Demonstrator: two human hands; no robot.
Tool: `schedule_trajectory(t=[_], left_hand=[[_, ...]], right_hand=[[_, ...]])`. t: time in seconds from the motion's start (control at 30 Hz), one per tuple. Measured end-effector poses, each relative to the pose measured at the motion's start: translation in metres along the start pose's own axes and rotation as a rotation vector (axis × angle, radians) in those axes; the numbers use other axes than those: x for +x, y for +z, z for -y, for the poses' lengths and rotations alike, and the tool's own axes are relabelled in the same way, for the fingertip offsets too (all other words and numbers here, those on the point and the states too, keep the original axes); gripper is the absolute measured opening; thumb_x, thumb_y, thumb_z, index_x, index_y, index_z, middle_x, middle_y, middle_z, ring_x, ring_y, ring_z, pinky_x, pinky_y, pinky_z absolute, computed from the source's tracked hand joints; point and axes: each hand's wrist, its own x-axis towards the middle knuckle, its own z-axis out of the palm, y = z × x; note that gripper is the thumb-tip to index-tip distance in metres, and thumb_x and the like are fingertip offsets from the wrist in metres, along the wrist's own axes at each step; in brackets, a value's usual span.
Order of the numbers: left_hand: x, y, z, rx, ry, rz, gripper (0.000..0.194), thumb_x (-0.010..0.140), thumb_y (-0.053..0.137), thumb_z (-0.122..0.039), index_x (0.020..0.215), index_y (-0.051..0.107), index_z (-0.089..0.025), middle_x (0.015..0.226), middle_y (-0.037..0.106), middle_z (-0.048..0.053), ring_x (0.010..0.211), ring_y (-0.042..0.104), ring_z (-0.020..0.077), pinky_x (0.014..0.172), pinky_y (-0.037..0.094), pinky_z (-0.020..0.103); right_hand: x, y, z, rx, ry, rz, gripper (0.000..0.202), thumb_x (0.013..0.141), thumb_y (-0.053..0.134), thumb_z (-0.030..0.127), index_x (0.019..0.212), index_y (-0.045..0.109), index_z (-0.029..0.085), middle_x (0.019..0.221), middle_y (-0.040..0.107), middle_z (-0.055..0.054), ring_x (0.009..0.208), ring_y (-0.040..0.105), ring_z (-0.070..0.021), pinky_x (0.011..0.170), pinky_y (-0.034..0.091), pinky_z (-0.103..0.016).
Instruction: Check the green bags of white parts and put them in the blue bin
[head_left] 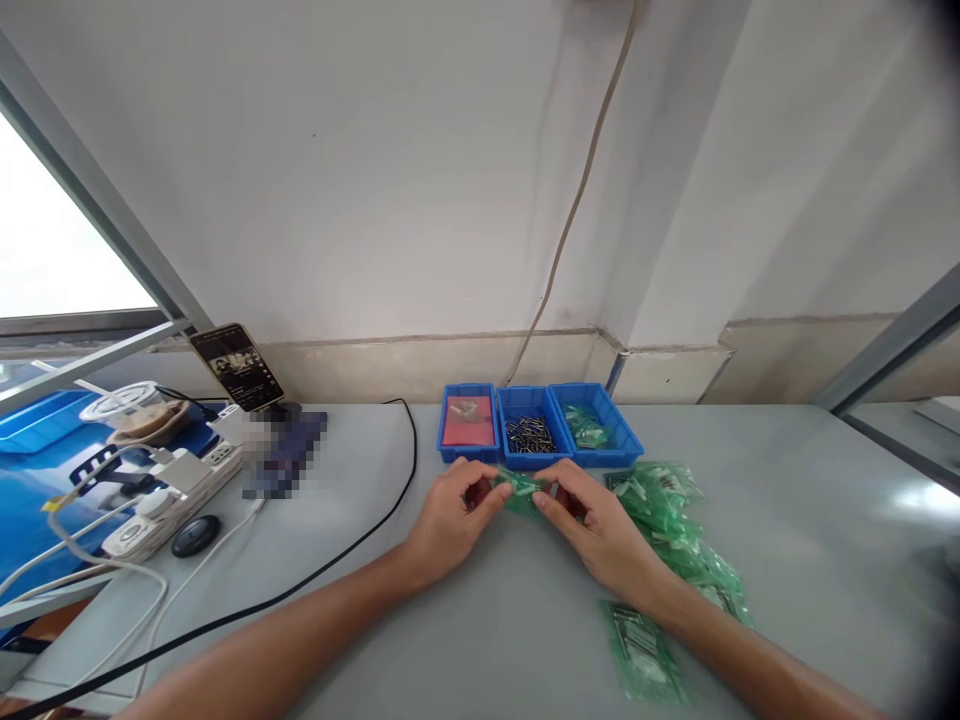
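Between my two hands, just in front of the blue bins, is a small green plastic bag [520,492]. My left hand [459,510] pinches its left side between thumb and fingers. The right side of the bag is pinched by my right hand [589,520]. Behind them stand three blue bins: the left one [441,440] holds a red sheet with a small clear bag on it, the middle one [528,462] holds dark metal screws, and the right one [626,458] holds green bags. Several filled green bags [664,505] lie piled beyond my right forearm.
A separate green bag [643,655] lies below my right forearm. A black cable [337,560] crosses the table at left. Further left are a power strip [176,500], a round black object [196,536] and a propped phone [237,367].
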Motion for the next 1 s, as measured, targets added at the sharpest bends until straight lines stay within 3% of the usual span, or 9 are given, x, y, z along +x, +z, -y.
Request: schedule_trajectory(t=[0.1,0.2,0.33,0.43,0.53,0.6,0.7,0.8,1.0], left_hand=[[0.000,0.000,-0.002,0.020,0.017,0.017,0.037,0.105,0.060,-0.046,0.080,0.060,-0.019,0.074,0.055,-0.001,0.077,0.048,0.0167,0.072,0.038,0.029],[0.001,0.000,-0.003,0.016,0.026,0.032,0.041,0.106,0.056,-0.047,0.076,0.054,-0.019,0.075,0.054,-0.001,0.077,0.047,0.0165,0.071,0.038,0.029],[0.003,-0.001,-0.005,-0.012,0.073,0.033,0.041,0.110,0.047,-0.042,0.078,0.058,-0.018,0.081,0.060,0.002,0.082,0.053,0.0176,0.079,0.044,0.032],[0.002,-0.002,-0.007,-0.069,0.106,0.038,0.036,0.110,0.049,-0.037,0.088,0.068,-0.017,0.113,0.067,0.009,0.092,0.060,0.0186,0.087,0.050,0.034],[0.000,-0.004,-0.009,-0.083,0.139,0.055,0.024,0.106,0.058,-0.035,0.101,0.076,-0.020,0.147,0.057,0.010,0.103,0.063,0.0214,0.088,0.054,0.036],[0.000,-0.005,-0.010,-0.055,0.180,0.053,0.020,0.104,0.060,-0.032,0.106,0.079,-0.023,0.157,0.051,0.008,0.117,0.060,0.0250,0.097,0.053,0.041],[0.000,-0.006,-0.010,-0.029,0.235,0.050,0.019,0.103,0.061,-0.027,0.111,0.078,-0.025,0.149,0.062,0.007,0.122,0.058,0.0258,0.109,0.047,0.046],[0.001,-0.004,-0.008,-0.044,0.212,0.062,0.022,0.103,0.061,-0.023,0.119,0.076,-0.027,0.127,0.074,0.006,0.118,0.060,0.0244,0.104,0.049,0.043],[0.001,0.001,0.000,-0.062,0.152,0.031,0.034,0.098,0.056,-0.012,0.127,0.068,-0.025,0.116,0.071,0.007,0.104,0.058,0.0227,0.090,0.051,0.036]], right_hand=[[0.000,0.002,0.000,0.089,0.071,0.020,0.021,0.105,0.056,0.047,0.112,0.062,0.028,0.078,0.054,0.003,0.069,0.050,-0.0180,0.063,0.043,-0.030],[0.000,0.004,0.002,0.218,0.074,0.003,0.027,0.105,0.058,0.048,0.122,0.052,0.028,0.080,0.054,0.004,0.068,0.049,-0.0174,0.062,0.041,-0.029],[0.002,0.002,0.005,0.261,0.051,-0.055,0.029,0.103,0.061,0.050,0.119,0.050,0.028,0.079,0.053,0.003,0.068,0.048,-0.0173,0.060,0.038,-0.028],[0.004,-0.002,0.004,0.201,0.071,-0.099,0.028,0.101,0.060,0.053,0.109,0.057,0.027,0.080,0.054,0.002,0.066,0.047,-0.0169,0.057,0.038,-0.028],[0.006,-0.005,0.003,0.178,0.116,-0.134,0.032,0.100,0.059,0.056,0.104,0.063,0.025,0.082,0.057,0.000,0.061,0.046,-0.0158,0.055,0.038,-0.029],[0.006,-0.005,0.003,0.198,0.144,-0.156,0.034,0.099,0.059,0.058,0.106,0.065,0.025,0.080,0.058,0.001,0.057,0.044,-0.0149,0.052,0.036,-0.029],[0.006,-0.004,0.003,0.253,0.167,-0.148,0.034,0.099,0.059,0.057,0.108,0.067,0.026,0.077,0.060,0.001,0.055,0.044,-0.0146,0.050,0.035,-0.028],[0.006,-0.004,0.003,0.288,0.151,-0.120,0.031,0.101,0.057,0.053,0.108,0.067,0.025,0.084,0.066,-0.001,0.057,0.047,-0.0147,0.052,0.039,-0.028],[0.004,-0.003,0.000,0.123,0.116,-0.075,0.032,0.102,0.056,0.054,0.097,0.067,0.025,0.080,0.061,0.000,0.062,0.046,-0.0163,0.057,0.038,-0.029]])
